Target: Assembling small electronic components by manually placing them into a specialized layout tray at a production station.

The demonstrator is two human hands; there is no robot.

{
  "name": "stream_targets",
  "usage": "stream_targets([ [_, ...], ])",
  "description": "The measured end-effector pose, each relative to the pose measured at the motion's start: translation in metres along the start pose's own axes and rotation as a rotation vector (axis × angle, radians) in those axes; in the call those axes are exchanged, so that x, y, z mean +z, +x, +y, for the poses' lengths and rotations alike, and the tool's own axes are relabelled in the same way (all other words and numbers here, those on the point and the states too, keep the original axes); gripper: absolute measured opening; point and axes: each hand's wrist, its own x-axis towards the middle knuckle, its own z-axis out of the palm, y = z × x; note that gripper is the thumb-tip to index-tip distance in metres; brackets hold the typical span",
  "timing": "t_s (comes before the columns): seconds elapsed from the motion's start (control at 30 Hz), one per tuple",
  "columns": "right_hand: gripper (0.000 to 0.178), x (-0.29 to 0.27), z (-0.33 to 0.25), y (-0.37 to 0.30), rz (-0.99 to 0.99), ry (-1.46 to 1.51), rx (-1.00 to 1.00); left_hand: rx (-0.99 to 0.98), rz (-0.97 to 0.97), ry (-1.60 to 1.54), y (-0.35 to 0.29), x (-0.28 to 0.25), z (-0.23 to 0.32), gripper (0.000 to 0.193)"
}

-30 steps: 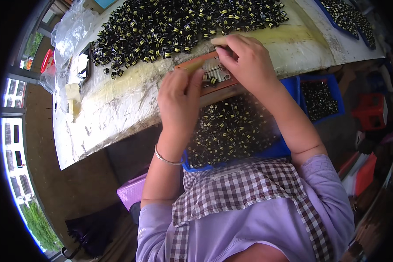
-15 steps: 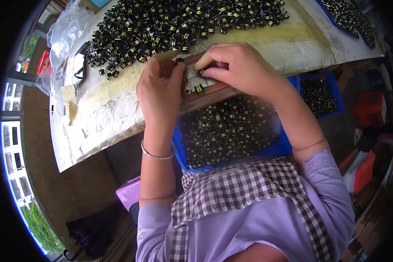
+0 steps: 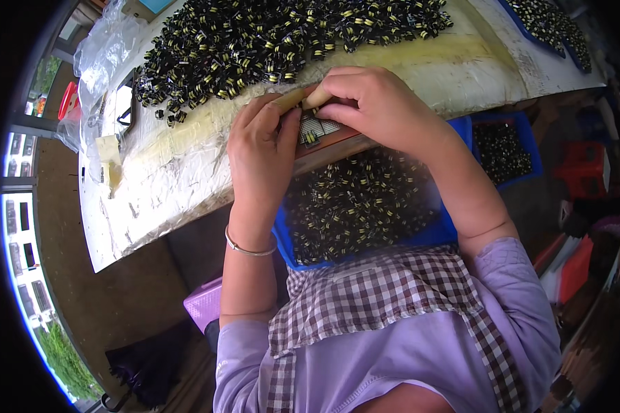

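Observation:
A small plate with a pale, grid-marked face [image 3: 329,128] sits in a reddish-brown base [image 3: 344,134] at the table's front edge. On its face lies a small black-and-yellow part [image 3: 311,138]. My left hand [image 3: 263,141] covers the plate's left side, thumb and forefinger closed around a small dark part whose shape is mostly hidden. From the right, my right hand [image 3: 375,103] meets it, with its thumb and forefinger pinched over the plate; what they hold is hidden. Pale yellow covers show on the forefingers of both hands.
A large heap of black-and-yellow parts [image 3: 255,48] spreads across the table behind my hands. Below the edge, a blue bin [image 3: 451,224] of similar parts rests against my checked apron. Another blue bin [image 3: 530,141] stands to the right. A clear plastic bag [image 3: 103,48] hangs at left.
My left hand has moved right and closer to the right hand, now covering more of the plate. The fingertips of both hands nearly meet. My right hand has barely shifted.

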Motion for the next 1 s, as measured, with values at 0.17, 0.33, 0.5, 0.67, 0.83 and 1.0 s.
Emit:
stream_targets([
  [0.17, 0.016, 0.007, 0.002, -0.006, 0.095, 0.032, -0.016, 0.013, 0.022, 0.046, -0.002, 0.002, 0.000, 0.011],
  [0.33, 0.016, -0.003, 0.003, 0.003, 0.127, 0.057, 0.013, -0.231, -0.118, -0.128, -0.003, -0.004, 0.014, 0.011],
  [0.5, 0.019, -0.003, 0.031, 0.017, 0.436, -0.344, 0.150, 0.017, -0.055, -0.018, -0.004, 0.007, 0.018, 0.012],
  [0.67, 0.016, 0.009, 0.031, 0.010, 0.499, -0.546, 0.142, 0.024, -0.029, 0.066, -0.007, 0.009, 0.018, 0.010],
  [0.83, 0.020, 0.005, 0.023, 0.003, 0.407, -0.623, 0.220, 0.059, 0.038, 0.043, -0.011, 0.015, 0.013, 0.011],
  [1.0, 0.023, 0.005, 0.033, -0.006, 0.485, -0.595, 0.122, 0.057, 0.055, 0.034, -0.012, 0.017, 0.014, 0.010],
])
